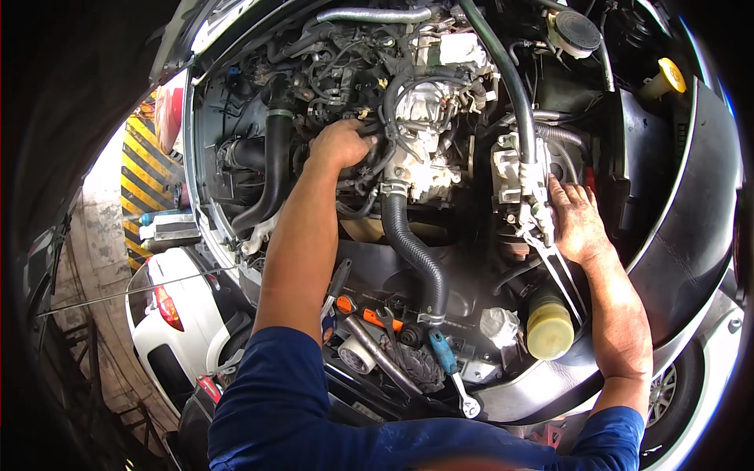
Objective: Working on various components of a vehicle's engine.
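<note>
Now reaches with both hands, well apart, into an open engine bay (644, 173), on opposite sides of the ribbed black hose (410, 247). Pushes the left hand (338, 145) in beside the dark wiring (390, 118), above and left of the ribbed black hose, fingers bent and partly hidden; cannot tell whether gripping anything there. Lays the right hand (577, 218) along the right side of a pale metal unit (506, 169), itself to the right of the ribbed black hose, fingers pointing upward; cannot tell whether clamped on it or only resting. Has a bright metal casing (428, 110) above the ribbed black hose, with a metal clamp (394, 188) around the upper end of that hose, and a smooth black hose (275, 161) well to its left. Has a blue-handled ratchet (444, 353) just below the ribbed black hose, an open-ended wrench (390, 323) and a metal tube (385, 361) to its lower left, a white cylinder (357, 355) farther left, and a yellowish plastic container (550, 334) to its lower right. Shows a white car (184, 306) far to the left of the ribbed black hose.
</note>
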The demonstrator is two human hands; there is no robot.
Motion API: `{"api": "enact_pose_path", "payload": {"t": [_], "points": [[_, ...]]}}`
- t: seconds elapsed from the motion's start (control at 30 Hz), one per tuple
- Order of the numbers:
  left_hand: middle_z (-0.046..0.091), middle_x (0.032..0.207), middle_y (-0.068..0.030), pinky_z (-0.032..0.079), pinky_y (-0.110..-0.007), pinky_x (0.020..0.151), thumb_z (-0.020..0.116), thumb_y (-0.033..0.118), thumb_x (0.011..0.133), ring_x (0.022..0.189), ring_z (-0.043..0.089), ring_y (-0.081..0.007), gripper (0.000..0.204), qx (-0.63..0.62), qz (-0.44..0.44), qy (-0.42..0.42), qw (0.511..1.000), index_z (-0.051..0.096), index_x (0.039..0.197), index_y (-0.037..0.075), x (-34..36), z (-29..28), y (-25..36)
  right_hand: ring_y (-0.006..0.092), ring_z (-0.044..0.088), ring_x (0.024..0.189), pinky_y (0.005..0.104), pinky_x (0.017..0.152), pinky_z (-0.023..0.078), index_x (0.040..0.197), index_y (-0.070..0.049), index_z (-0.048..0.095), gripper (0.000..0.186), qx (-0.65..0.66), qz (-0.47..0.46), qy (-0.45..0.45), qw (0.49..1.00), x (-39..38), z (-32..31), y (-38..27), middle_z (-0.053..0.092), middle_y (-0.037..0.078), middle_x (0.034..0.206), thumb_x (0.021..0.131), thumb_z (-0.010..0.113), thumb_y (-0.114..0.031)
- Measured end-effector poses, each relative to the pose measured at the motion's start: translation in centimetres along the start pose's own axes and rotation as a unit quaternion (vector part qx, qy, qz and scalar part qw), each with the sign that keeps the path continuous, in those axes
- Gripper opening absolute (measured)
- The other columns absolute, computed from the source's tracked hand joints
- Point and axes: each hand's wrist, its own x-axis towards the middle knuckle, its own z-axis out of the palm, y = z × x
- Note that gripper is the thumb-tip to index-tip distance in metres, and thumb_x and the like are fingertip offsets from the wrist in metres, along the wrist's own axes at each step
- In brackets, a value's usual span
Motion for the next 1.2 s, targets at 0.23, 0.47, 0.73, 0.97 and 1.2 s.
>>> {"api": "enact_pose_path", "payload": {"t": [0.23, 0.47, 0.73, 0.97, 1.2], "points": [[0.061, 0.122, -0.0166, 0.047, -0.045, 0.099, 0.065, 0.036, 0.087, 0.116, 0.059, -0.0316, 0.037, 0.116, 0.114, 0.108, 0.981, 0.069, 0.115, 0.012, -1.4, 1.2, -0.6, 0.0390, 0.048, 0.124, 0.0559, 0.112, 0.029, 0.145, -0.001, 0.039, 0.060, 0.004, -0.016, 0.028, 0.999, 0.1, 0.4, 0.2, 0.054, 0.024, 0.128, 0.090, 0.052, -0.021], [0.066, 0.107, -0.0144, 0.052, -0.046, 0.082, 0.066, 0.027, 0.085, 0.098, 0.063, -0.0355, 0.028, 0.110, 0.160, 0.251, 0.948, 0.068, 0.104, 0.006, -0.7, 1.8, -1.5, 0.0368, 0.044, 0.130, 0.0571, 0.114, 0.026, 0.147, -0.003, 0.037, 0.060, 0.012, 0.013, -0.028, 0.999, 0.0, -0.8, -0.3, 0.052, 0.022, 0.132, 0.094, 0.053, -0.026], [0.067, 0.103, -0.0106, 0.053, -0.046, 0.081, 0.063, 0.035, 0.089, 0.097, 0.064, -0.0334, 0.029, 0.053, 0.097, 0.280, 0.954, 0.070, 0.105, 0.012, -0.3, 0.9, -2.0, 0.0362, 0.042, 0.132, 0.0556, 0.116, 0.024, 0.148, -0.004, 0.036, 0.060, -0.004, 0.011, -0.020, 1.000, 0.0, -0.4, -0.2, 0.051, 0.021, 0.136, 0.096, 0.051, -0.028], [0.071, 0.096, -0.0155, 0.052, -0.045, 0.084, 0.068, 0.032, 0.086, 0.093, 0.067, -0.0363, 0.030, -0.044, -0.016, 0.269, 0.962, 0.071, 0.106, 0.010, -1.0, 0.8, -0.1, 0.0360, 0.042, 0.134, 0.0555, 0.116, 0.024, 0.149, -0.005, 0.035, 0.060, -0.006, 0.020, -0.034, 0.999, 0.1, -0.6, -0.1, 0.051, 0.021, 0.137, 0.097, 0.050, -0.029], [0.072, 0.095, -0.0189, 0.052, -0.042, 0.085, 0.070, 0.036, 0.084, 0.094, 0.068, -0.0356, 0.036, -0.309, 0.022, 0.217, 0.926, 0.071, 0.104, 0.006, -1.0, 2.8, -1.2, 0.0360, 0.040, 0.135, 0.0551, 0.116, 0.024, 0.149, -0.005, 0.034, 0.060, 0.001, 0.020, -0.037, 0.999, 0.2, -0.7, -0.3, 0.050, 0.022, 0.138, 0.097, 0.051, -0.029]]}}
